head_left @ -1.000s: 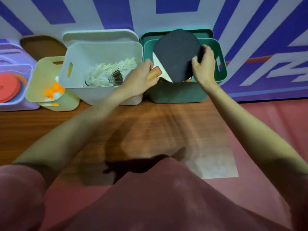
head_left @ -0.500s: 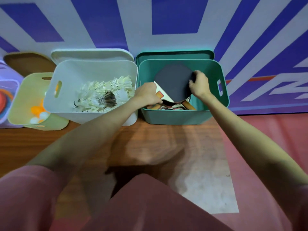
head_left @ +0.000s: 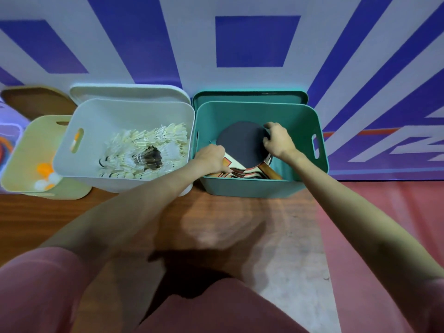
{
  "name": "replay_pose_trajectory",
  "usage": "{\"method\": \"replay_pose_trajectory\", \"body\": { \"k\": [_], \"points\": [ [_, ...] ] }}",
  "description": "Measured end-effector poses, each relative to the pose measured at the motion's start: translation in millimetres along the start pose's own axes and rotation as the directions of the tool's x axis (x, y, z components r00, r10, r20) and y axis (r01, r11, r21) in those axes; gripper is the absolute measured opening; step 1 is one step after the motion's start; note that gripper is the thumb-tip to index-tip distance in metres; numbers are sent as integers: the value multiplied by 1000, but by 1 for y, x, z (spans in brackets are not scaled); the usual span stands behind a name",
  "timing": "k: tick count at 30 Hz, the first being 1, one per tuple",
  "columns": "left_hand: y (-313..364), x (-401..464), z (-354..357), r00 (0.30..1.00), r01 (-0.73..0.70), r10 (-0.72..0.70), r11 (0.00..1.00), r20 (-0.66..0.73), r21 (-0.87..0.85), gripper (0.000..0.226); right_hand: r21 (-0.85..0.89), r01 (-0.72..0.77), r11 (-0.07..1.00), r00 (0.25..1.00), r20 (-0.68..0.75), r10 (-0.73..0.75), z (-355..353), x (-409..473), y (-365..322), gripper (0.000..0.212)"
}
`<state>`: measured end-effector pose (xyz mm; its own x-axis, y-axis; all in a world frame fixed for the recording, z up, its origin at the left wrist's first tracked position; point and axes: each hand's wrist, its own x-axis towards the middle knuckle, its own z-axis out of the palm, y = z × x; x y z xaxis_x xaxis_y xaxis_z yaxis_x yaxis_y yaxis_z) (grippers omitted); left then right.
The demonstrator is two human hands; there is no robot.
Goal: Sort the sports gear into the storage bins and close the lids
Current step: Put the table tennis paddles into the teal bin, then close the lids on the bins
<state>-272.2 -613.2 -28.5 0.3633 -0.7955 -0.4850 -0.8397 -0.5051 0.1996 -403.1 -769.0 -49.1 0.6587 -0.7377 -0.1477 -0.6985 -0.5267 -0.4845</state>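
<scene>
Both my hands reach into the green bin. A table tennis paddle with a black face lies tilted on top of other paddles inside it. My right hand grips the paddle's far right edge. My left hand holds its handle end at the lower left, fingers curled round it. A second wooden handle sticks out beneath. The green lid leans behind the bin. The white bin to the left holds several shuttlecocks.
A pale yellow bin with orange and white balls stands further left, a brown lid behind it. The white lid leans against the striped wall. A purple bin's edge shows at far left. Wooden floor lies in front.
The paddle has gone from above the green bin's rim down into the bin, onto the other paddles. Both hands followed it down, and my head moved closer over the bins.
</scene>
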Motion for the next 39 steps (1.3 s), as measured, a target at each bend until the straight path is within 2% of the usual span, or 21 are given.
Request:
{"method": "replay_pose_trajectory", "body": {
  "k": [2,4,7,11,13,16,19,22,24,26,29,32,39],
  "points": [
    [0,4,-12,998,-30,30,1000,-57,3,47,-38,63,997,998,-28,-64,-9,2,-1,43],
    [-1,11,-31,981,-66,64,998,-185,-9,43,-75,132,988,988,-72,-137,-21,6,-5,46],
    [-3,25,-66,892,-131,126,991,-434,20,33,-139,208,968,964,-142,-227,-41,16,-9,46],
    [-3,41,-106,788,-131,173,985,-591,113,30,-226,245,943,924,-239,-297,-65,30,-10,40],
    [-5,50,-115,763,-84,187,978,-619,192,30,-264,229,937,919,-260,-298,-72,39,-9,37],
    [-9,59,-112,785,-8,187,956,-590,293,31,-322,201,925,920,-263,-292,-73,50,-4,32],
    [-12,63,-103,797,7,181,951,-577,308,29,-394,166,904,917,-275,-289,-68,60,0,25],
    [-16,69,-95,777,-11,184,960,-602,279,20,-485,143,863,901,-297,-316,-62,64,0,12],
    [-20,76,-91,765,0,177,961,-619,276,11,-562,138,815,887,-295,-354,-58,64,-1,20],
    [-22,81,-87,754,16,170,961,-635,276,15,-607,132,784,869,-310,-386,-58,64,-3,30],
    [-20,78,-86,725,-4,191,962,-662,273,16,-614,149,775,853,-316,-414,-64,62,-7,33],
    [-19,69,-92,647,-62,232,966,-727,253,10,-609,135,781,806,-392,-445,-72,55,-7,34],
    [2,24,-126,369,-200,276,956,-887,214,9,-505,43,862,637,-651,-413,-111,28,-14,30]
  ]
}}
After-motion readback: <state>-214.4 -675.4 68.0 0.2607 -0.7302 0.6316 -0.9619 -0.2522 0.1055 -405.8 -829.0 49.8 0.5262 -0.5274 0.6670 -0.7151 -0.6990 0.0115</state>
